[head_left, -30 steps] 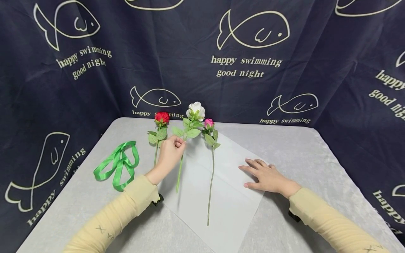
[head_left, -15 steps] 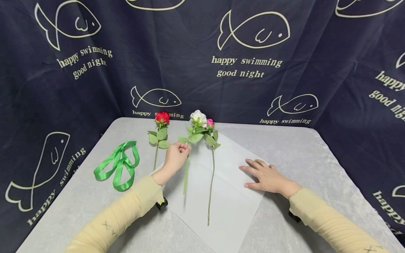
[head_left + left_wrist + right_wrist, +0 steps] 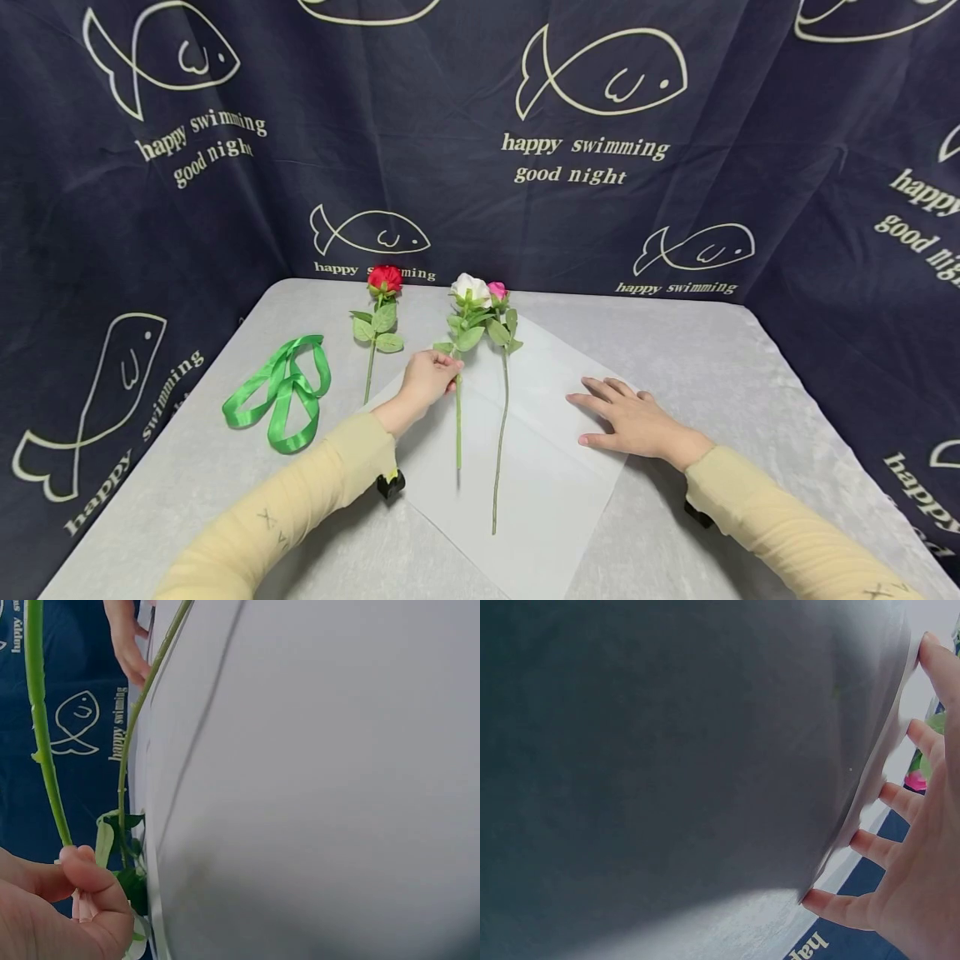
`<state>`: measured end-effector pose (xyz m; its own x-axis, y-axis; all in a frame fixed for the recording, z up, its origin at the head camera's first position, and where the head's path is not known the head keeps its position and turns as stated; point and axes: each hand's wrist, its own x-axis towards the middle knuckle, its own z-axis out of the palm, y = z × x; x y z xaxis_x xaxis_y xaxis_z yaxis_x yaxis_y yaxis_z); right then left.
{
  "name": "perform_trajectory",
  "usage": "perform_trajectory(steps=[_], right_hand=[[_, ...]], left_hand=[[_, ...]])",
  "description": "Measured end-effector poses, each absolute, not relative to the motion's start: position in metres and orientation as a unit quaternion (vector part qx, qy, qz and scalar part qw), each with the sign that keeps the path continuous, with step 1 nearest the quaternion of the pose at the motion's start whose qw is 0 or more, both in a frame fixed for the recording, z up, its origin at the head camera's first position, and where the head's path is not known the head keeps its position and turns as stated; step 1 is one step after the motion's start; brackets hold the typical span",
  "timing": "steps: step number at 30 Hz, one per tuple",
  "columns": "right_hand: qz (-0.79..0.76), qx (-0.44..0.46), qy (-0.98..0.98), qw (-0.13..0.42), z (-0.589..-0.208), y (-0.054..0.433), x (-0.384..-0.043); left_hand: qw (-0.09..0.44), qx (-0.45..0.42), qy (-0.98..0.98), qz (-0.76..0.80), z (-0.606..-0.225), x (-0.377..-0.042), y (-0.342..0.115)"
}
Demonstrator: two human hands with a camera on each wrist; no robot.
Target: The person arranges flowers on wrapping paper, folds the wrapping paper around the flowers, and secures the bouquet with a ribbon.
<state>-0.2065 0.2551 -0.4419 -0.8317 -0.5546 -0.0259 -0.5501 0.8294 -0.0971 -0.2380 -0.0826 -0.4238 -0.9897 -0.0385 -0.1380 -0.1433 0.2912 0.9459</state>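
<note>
A white rose (image 3: 471, 291) with green leaves is pinched by its stem between the thumb and fingers of my left hand (image 3: 431, 377). In the left wrist view its green stem (image 3: 43, 742) rises from the fingertips. Just right of it lies a pink rose (image 3: 498, 292), its long thin stem on a sheet of white wrapping paper (image 3: 555, 492); the white bloom partly overlaps the pink one. With fingers spread, my right hand (image 3: 628, 415) rests on the paper's right side. The right wrist view shows those fingertips touching the paper's edge (image 3: 870, 776).
A red rose (image 3: 385, 280) lies at the back left, its lower stem running toward the paper. Loops of green ribbon (image 3: 281, 392) lie farther left on the grey tabletop (image 3: 720, 350). Behind stands a dark blue curtain (image 3: 450, 100) with fish prints.
My left hand has moved right and slightly nearer, carrying the white rose from between the red and pink roses to beside the pink one. The right hand has stayed in place.
</note>
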Motion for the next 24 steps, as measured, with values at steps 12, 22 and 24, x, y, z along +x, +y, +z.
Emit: perform_trajectory(steps=[12,22,24], right_hand=[[-0.05,-0.296,0.954,0.009,-0.447,0.258,-0.209],[-0.048,-0.297,0.954,0.006,-0.445,0.256,-0.208],[-0.046,-0.296,0.954,0.007,-0.444,0.255,-0.207]], left_hand=[[0.104,-0.066,0.764,0.634,-0.427,-0.245,-0.074],[0.121,-0.061,0.768,0.625,-0.434,-0.248,-0.071],[0.127,-0.059,0.767,0.626,-0.434,-0.248,-0.071]])
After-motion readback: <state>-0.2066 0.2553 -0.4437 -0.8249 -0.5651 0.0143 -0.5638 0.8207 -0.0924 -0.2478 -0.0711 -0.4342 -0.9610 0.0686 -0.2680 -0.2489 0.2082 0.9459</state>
